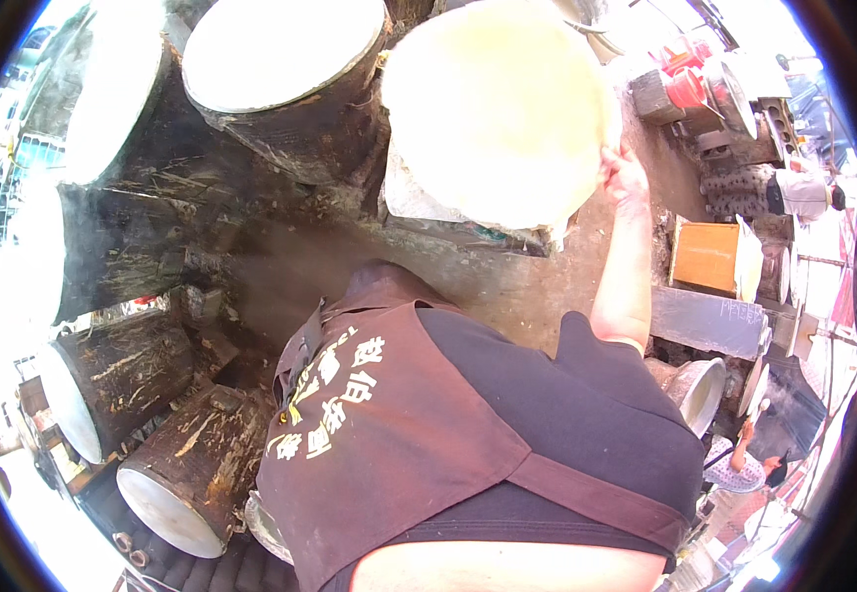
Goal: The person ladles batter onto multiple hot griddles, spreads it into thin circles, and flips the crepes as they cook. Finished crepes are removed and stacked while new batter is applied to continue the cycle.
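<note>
A large round pale disc (507,109), washed out by glare and faintly yellowish, fills the top middle. Whether it is a lid, a board or a sheet of dough cannot be made out. Whitish wrapping (417,197) hangs below its near left edge. My right arm reaches forward, and my right hand (626,178) is at the disc's right rim, fingers bent against the edge. A dark brown apron (399,424) over a black short-sleeved top covers my body. My left hand is out of sight.
Soot-dark drums with pale round tops stand to the left: one drum (300,138) beside the disc, another drum (192,464) at lower left. On the right are an orange-fronted box (707,257), a grey panel (710,321) and red items (685,84). A person (739,464) is at far right.
</note>
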{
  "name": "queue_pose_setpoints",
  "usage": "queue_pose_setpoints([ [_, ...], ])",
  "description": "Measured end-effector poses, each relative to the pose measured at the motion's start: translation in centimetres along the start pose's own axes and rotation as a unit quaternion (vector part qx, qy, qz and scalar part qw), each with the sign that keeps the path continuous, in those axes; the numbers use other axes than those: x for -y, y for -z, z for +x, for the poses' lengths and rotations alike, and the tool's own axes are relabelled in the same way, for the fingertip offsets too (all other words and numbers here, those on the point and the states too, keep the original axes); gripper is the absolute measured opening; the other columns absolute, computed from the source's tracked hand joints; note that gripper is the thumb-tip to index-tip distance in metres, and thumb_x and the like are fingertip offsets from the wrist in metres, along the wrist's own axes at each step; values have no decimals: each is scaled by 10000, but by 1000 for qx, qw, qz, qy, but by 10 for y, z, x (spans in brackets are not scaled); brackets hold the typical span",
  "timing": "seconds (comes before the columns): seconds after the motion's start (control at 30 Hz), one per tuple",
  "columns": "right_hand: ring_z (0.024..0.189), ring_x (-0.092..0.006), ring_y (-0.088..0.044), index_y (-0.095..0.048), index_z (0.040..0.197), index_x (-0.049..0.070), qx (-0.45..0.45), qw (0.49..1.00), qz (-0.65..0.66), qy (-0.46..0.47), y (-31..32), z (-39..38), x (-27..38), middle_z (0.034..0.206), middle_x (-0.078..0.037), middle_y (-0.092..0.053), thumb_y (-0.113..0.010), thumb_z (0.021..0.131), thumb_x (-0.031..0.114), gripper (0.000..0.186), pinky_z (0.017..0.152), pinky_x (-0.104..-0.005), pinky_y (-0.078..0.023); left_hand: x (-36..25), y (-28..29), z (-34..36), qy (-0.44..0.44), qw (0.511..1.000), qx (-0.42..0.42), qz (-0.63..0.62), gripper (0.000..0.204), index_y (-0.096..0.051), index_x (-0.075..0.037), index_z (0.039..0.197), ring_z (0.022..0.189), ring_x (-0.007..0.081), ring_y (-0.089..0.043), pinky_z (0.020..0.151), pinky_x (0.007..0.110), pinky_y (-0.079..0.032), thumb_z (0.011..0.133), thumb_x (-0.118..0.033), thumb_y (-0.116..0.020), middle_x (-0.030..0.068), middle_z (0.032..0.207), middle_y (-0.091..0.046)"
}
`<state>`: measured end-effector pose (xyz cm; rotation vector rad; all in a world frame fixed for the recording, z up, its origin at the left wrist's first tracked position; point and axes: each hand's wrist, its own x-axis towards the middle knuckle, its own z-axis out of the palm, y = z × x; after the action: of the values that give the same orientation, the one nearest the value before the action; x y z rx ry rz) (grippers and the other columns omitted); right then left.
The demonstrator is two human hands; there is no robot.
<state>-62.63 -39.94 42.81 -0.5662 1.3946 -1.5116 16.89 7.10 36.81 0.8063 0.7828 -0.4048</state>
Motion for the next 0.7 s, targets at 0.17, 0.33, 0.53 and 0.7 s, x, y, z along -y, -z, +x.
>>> queue_pose_setpoints([
  [0.17, 809, -232, -660, -502, 1226, -43, -118, 990, 5, -75, 53, 23, -86, 1020, -132, -656, -545, 813, -115, 422, 664, -344, -568, 20, -5, -14, -7, 1000, -5, 10, 308, -324, -146, 627, 383, 63, -270, 349, 197, -251, 891, -127, -481, -50, 486, -286],
  [0.33, 882, -243, -641, -554, 1205, -29, -152, 947, -258, -117, 34, 39, -58, 968, -122, -660, -559, 769, -112, 444, 731, -358, -536, 19, 28, -41, -24, 999, -14, -43, 342, -306, -164, 602, 373, 60, -258, 346, 198, -238, 898, -141, -475, -57, 468, -271],
  [0.53, 869, -236, -650, -591, 1154, -19, -150, 754, -563, 303, -101, 54, 6, 997, -160, -667, -685, 820, 78, 360, 760, -344, -536, 48, 35, -138, -1, 980, -27, -197, 389, -307, -172, 589, 378, 52, -276, 330, 198, -228, 944, -202, -465, -57, 465, -292],
  [0.7, 962, -147, -610, -570, 1257, 53, 419, 780, -359, 296, -369, -139, -62, 1070, -94, -655, -621, 897, 75, 364, 878, -282, -485, 51, 68, -171, 5, 988, 11, -155, 377, -437, -125, 680, 407, 74, -365, 305, 206, -250, 951, -372, -524, -25, 531, -392],
])
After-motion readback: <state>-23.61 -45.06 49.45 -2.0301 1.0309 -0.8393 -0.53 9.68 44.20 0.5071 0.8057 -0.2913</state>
